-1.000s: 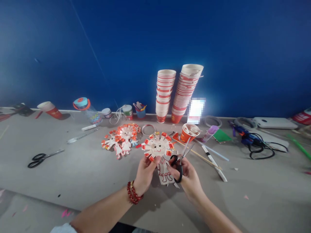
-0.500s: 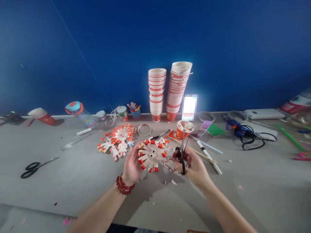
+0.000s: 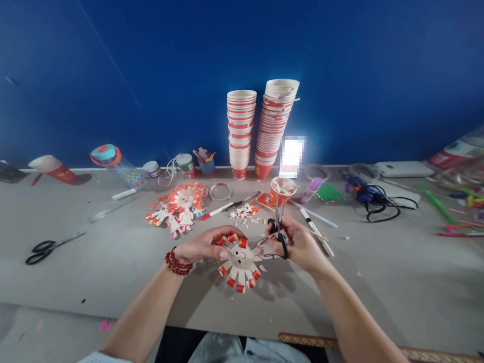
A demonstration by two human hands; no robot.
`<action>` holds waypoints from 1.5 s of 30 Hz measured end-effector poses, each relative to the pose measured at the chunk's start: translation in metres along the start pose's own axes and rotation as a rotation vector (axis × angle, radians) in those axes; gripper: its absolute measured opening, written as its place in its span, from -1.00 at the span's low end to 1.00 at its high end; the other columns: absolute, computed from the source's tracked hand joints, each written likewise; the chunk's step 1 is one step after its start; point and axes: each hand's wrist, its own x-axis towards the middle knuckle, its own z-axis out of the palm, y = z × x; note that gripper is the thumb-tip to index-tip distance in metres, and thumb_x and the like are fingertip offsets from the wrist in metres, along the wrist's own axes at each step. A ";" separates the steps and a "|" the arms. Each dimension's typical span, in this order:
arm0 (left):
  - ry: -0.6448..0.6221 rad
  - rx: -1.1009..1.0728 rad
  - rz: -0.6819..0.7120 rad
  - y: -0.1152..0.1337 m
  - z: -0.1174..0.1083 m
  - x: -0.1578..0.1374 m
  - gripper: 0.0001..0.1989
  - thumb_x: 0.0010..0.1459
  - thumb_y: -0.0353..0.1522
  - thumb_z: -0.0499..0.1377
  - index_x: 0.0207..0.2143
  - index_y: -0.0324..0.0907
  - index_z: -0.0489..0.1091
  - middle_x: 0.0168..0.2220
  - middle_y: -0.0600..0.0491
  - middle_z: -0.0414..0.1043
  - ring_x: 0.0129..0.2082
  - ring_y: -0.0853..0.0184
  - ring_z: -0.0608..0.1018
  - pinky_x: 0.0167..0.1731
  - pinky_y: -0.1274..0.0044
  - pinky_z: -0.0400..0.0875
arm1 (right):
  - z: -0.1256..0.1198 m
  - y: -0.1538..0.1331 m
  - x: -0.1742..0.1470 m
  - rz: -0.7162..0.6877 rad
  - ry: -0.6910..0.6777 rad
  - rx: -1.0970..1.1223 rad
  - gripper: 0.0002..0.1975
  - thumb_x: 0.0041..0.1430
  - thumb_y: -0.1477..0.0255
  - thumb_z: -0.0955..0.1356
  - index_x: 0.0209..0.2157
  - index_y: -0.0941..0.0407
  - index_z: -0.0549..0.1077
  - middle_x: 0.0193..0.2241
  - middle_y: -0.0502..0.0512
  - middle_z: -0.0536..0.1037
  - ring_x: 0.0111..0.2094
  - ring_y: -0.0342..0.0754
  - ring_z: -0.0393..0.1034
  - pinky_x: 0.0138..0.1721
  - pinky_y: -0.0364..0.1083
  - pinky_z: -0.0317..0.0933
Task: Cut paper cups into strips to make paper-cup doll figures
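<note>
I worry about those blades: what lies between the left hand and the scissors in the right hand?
The head view shows the paper doll: fringed head at the left hand, drawn body extending toward the scissors.

A fringed paper doll tilts sideways beside upright black-handled scissors.

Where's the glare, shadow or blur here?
Head view: glare whites out the pixelated rectangle beside the taller paper cup stack; head view: shadows darken the tabletop around the paper doll; head view: the red-labelled container at far right looks stretched, soft.
</note>
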 end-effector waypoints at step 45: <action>0.616 0.177 0.259 -0.031 0.028 0.013 -0.76 0.06 -0.26 0.26 -0.21 -0.16 0.49 -0.36 0.05 0.45 -0.53 0.46 0.39 -0.56 0.64 0.27 | -0.013 0.029 -0.033 -0.003 -0.197 -0.726 -0.57 0.05 0.11 0.36 -0.63 0.10 0.19 -0.66 -0.12 0.15 -0.59 -0.17 -0.02 -0.57 -0.19 -0.12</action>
